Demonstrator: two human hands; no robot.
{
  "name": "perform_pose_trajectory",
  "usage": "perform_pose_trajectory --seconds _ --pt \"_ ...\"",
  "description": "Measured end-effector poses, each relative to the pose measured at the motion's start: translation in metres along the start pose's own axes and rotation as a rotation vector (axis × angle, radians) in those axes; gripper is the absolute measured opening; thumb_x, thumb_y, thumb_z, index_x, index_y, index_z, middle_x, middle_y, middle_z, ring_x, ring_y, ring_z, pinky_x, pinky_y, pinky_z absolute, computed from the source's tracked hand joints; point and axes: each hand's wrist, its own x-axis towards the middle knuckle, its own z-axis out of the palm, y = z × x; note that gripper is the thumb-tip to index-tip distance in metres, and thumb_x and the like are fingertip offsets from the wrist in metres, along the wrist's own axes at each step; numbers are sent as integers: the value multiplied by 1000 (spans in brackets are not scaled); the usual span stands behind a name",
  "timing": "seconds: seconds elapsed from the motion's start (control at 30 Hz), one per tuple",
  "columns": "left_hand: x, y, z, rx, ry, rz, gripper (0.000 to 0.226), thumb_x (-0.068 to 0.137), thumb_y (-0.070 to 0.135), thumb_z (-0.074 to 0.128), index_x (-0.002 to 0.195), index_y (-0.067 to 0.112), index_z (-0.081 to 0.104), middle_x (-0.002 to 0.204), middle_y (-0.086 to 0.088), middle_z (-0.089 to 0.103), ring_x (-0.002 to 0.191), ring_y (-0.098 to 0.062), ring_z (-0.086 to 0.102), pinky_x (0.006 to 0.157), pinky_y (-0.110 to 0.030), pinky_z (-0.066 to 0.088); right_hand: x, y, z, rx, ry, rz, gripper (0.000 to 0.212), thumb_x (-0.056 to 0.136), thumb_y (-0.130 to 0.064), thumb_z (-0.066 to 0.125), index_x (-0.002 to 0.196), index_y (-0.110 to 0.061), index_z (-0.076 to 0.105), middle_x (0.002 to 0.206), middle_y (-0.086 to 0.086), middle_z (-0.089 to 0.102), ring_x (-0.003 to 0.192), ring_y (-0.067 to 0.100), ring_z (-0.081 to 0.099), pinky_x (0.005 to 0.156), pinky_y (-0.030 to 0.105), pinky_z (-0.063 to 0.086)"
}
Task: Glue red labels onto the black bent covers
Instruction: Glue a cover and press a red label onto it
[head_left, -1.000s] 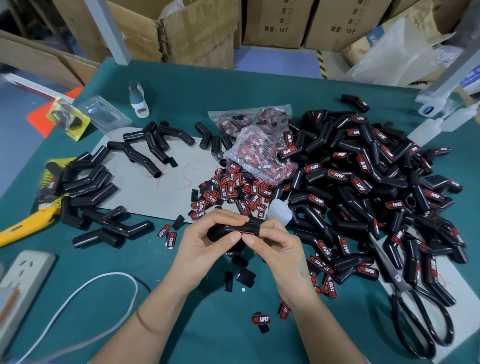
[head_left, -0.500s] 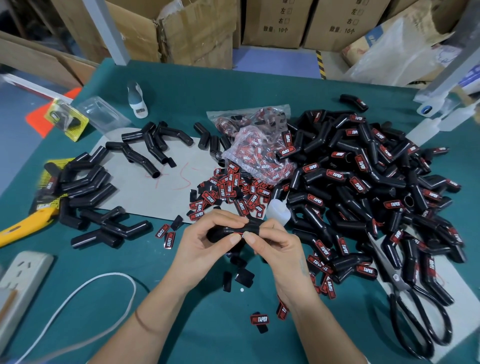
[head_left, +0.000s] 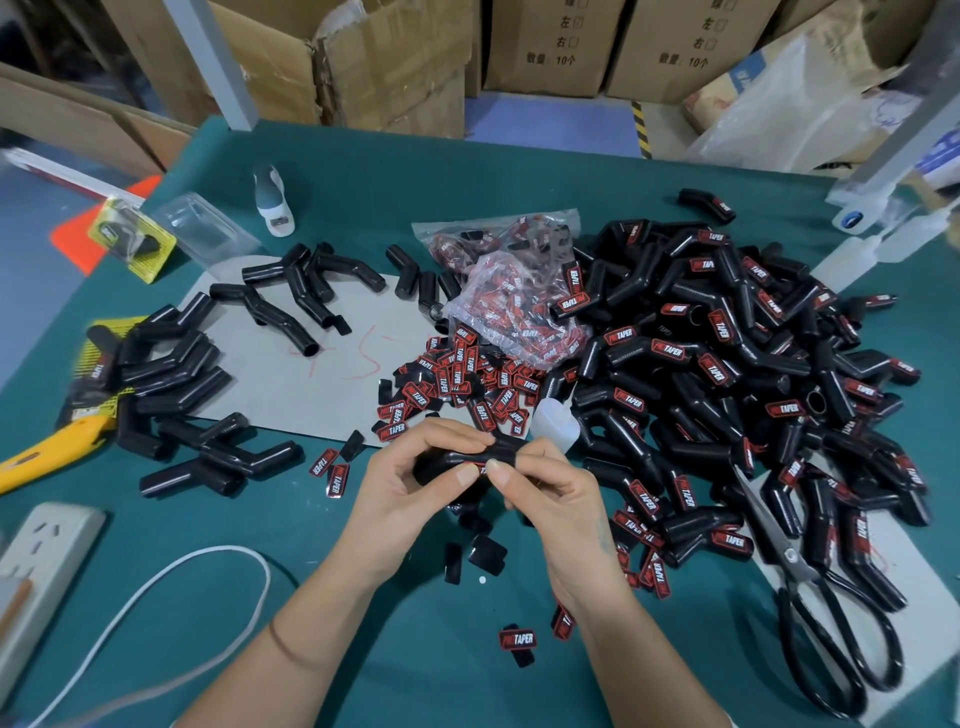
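Observation:
Both my hands hold one black bent cover (head_left: 501, 451) just above the green table, near the front middle. My left hand (head_left: 415, 488) grips its left part, fingers curled over the top. My right hand (head_left: 550, 499) pinches its right end, and both thumbs press on a red label that barely shows between them. Loose red labels (head_left: 462, 384) lie heaped just beyond my hands. A big pile of labelled covers (head_left: 727, 364) fills the right side. Plain black covers (head_left: 171, 364) lie on the left.
A small white glue bottle (head_left: 556, 423) lies by my right hand. Black scissors (head_left: 826, 623) lie at the front right, a yellow knife (head_left: 47, 447) and a power strip (head_left: 41, 561) with white cable at the left. A bag of labels (head_left: 514, 291) sits behind the heap.
Both hands stay on the same cover; the thumbs have shifted only slightly on the label. Nothing else has moved.

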Motion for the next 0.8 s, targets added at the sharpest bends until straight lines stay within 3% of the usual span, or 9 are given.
perform_pose_trajectory --seconds 0.23,0.4,0.63,0.8 --pt "0 0 -1 -11 -5 -16 17 91 13 73 103 23 77 112 -3 74 111 -24 68 97 -28 52 0 -1 0 -4 3 -10 14 88 -14 77 77 -21 81 75 -16 57 72 -2 56 68 11 44" --pt "2 2 -1 -46 -7 -71 11 90 18 74 99 20 78 113 -8 73 105 -23 69 85 -30 56 -1 1 0 -6 17 -1 8 88 -15 80 82 -18 83 77 -16 59 73 -1 57 70 12 45" --pt "3 4 -4 -92 -15 -103 8 89 18 76 96 19 79 108 -8 73 98 -21 69 82 -28 57 0 3 -2 -52 -6 13 9 90 -20 76 89 -18 84 78 -13 55 74 0 54 70 13 44" --pt "3 5 -4 -67 -12 -102 8 89 17 75 95 18 79 105 -8 73 93 -20 69 80 -27 56 1 3 0 -41 -11 17 15 88 -31 77 90 -18 84 77 -11 53 74 3 53 70 14 43"
